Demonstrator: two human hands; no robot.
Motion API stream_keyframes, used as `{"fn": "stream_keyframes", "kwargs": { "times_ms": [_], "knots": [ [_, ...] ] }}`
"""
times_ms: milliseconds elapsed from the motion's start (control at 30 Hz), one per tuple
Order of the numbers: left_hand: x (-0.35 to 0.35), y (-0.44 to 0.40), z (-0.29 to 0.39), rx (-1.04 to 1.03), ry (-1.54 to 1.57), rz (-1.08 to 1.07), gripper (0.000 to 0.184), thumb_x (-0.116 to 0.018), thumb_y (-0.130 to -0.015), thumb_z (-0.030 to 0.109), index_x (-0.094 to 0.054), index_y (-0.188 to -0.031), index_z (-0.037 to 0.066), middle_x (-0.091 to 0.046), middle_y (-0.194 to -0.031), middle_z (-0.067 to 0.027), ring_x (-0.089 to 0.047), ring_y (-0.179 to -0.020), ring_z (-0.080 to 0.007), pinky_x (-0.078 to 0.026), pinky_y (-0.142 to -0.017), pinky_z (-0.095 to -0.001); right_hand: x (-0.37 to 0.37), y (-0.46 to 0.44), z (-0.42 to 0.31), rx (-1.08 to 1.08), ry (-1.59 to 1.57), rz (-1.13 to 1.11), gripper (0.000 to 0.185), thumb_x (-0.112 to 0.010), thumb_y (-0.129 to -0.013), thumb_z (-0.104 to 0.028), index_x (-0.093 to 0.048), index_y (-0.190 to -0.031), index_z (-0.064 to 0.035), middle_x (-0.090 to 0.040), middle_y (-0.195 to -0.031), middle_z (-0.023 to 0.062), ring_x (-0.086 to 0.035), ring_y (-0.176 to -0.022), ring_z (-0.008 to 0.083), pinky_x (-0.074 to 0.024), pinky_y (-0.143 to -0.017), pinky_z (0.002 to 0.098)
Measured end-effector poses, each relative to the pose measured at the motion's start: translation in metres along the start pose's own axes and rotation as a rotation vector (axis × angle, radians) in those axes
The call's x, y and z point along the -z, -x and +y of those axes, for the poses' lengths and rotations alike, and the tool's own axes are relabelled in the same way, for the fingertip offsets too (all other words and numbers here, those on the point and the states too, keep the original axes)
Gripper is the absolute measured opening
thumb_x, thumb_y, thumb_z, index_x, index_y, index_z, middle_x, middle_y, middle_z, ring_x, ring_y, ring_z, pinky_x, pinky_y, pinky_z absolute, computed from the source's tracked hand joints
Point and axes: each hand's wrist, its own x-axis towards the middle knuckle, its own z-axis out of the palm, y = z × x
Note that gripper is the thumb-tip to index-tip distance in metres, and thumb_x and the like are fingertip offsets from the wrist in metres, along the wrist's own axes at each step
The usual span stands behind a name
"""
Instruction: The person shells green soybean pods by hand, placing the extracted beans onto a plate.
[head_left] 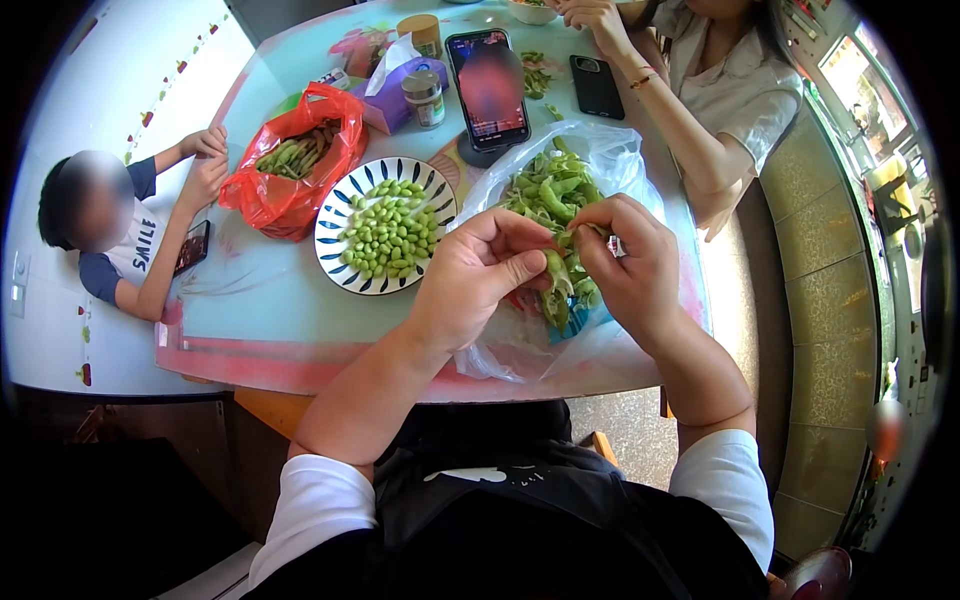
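Note:
Above a clear plastic bag (493,360) filled with green bean pods and empty husks (562,190), my two hands come close together. My left hand (465,275) is closed, thumb and fingers pinching a green bean pod (553,252). From the other side my right hand (640,260) pinches at the same pod; its fingertips partly cover it. Shelled green beans (390,235) lie on a white plate (333,268) with dark rim marks, left of my left hand. Farther left, a red plastic bag (345,115) stands open with whole pods (300,155) inside.
A propped phone (490,90) stands behind the plate, beside a jar (425,100) and a purple tissue box (400,92). A black phone (597,87) lies farther right. One person (120,220) sits at the left, another (715,110) at the right, arms on the table (270,350).

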Motion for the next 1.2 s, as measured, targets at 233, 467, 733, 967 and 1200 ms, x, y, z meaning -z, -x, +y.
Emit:
{"fn": "stream_keyframes", "kwargs": {
  "times_ms": [233, 467, 733, 967, 1200],
  "knots": [
    [-0.001, 0.0, 0.004, 0.071, 0.055, 0.039, 0.016, -0.066, -0.091, 0.001, -0.062, -0.107, 0.002, -0.068, -0.096, -0.006, -0.066, -0.083, -0.0105, -0.056, -0.076, -0.0251, 0.002, -0.001, -0.005, 0.071, 0.041, 0.002, 0.014, -0.067, -0.084, -0.003, -0.067, -0.098, -0.0006, -0.064, -0.087, 0.0132, -0.065, -0.077, 0.0264, -0.0514, -0.068, 0.0323],
    [-0.001, -0.001, -0.002, -0.197, -0.212, 0.122, 0.015, -0.066, -0.09, -0.002, -0.062, -0.105, 0.001, -0.067, -0.096, -0.0048, -0.063, -0.087, -0.0077, -0.052, -0.079, -0.0222, -0.001, 0.004, -0.001, -0.257, -0.221, -0.325, 0.029, -0.07, -0.089, -0.014, -0.058, -0.113, -0.001, -0.065, -0.095, 0.0143, -0.064, -0.09, 0.0268, -0.05, -0.078, 0.0341],
    [-0.007, 0.002, -0.003, -0.303, -0.288, 0.162, 0.015, -0.065, -0.09, -0.002, -0.062, -0.105, 0.0, -0.065, -0.095, -0.0025, -0.061, -0.087, -0.0075, -0.05, -0.08, -0.0215, -0.006, 0.006, 0.006, -0.267, -0.324, -0.331, 0.028, -0.07, -0.09, -0.015, -0.058, -0.11, -0.0005, -0.065, -0.091, 0.0123, -0.061, -0.079, 0.0193, -0.0497, -0.072, 0.0333],
    [-0.005, 0.001, 0.001, -0.34, -0.631, 0.137, 0.011, -0.071, -0.087, 0.001, -0.066, -0.096, 0.0, -0.067, -0.088, -0.004, -0.063, -0.077, -0.009, -0.051, -0.067, -0.0232, -0.006, 0.006, 0.006, -0.263, -0.284, -0.356, 0.023, -0.069, -0.089, -0.013, -0.06, -0.106, -0.0002, -0.064, -0.086, 0.0162, -0.063, -0.075, 0.0248, -0.0493, -0.068, 0.0353],
    [-0.002, 0.001, -0.001, -0.207, -0.505, 0.137, 0.006, -0.07, -0.088, 0.003, -0.065, -0.09, 0.0, -0.067, -0.075, -0.0047, -0.062, -0.061, -0.011, -0.052, -0.057, -0.0254, -0.007, 0.008, 0.001, 0.015, 0.067, -0.285, 0.017, -0.071, -0.081, -0.009, -0.064, -0.094, -0.0006, -0.065, -0.087, 0.0176, -0.064, -0.08, 0.0385, -0.0515, -0.067, 0.0409]
  ]
}}
